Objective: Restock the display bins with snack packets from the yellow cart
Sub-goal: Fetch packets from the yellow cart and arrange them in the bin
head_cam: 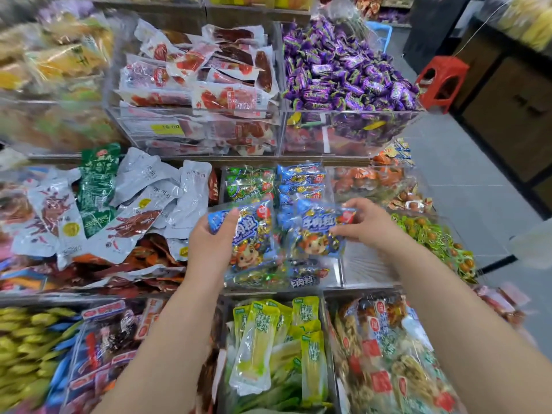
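Snack packets (251, 234), two of the blue kind, held over the front of the clear display bin (283, 286) on the middle shelf; neither, as I judge, is yet laid down. My left hand (209, 243) grasps the first, thumb across its upper left corner and fingers hidden beneath. My right hand (370, 225) pinches the second packet (316, 234) by its right edge.

At twelve o'clock from my hands, stocked blue packets (300, 180) fill the back of the same bin, with green packets (249, 182) just beside them at eleven. At three o'clock stands a clear divider (340, 270). At nine, silver packets (143, 186) lie heaped. At six, on the shelf below, are yellow-green packets (268, 339). The yellow cart is out of view.

To do this step well I would lower one packet at a time, printed face up, its top toward twelve o'clock to match the row behind, and keep it inside the divider. The film looks slippery, so I would release only once each packet lies flat, lest it slide over the front wall into the bin at six.
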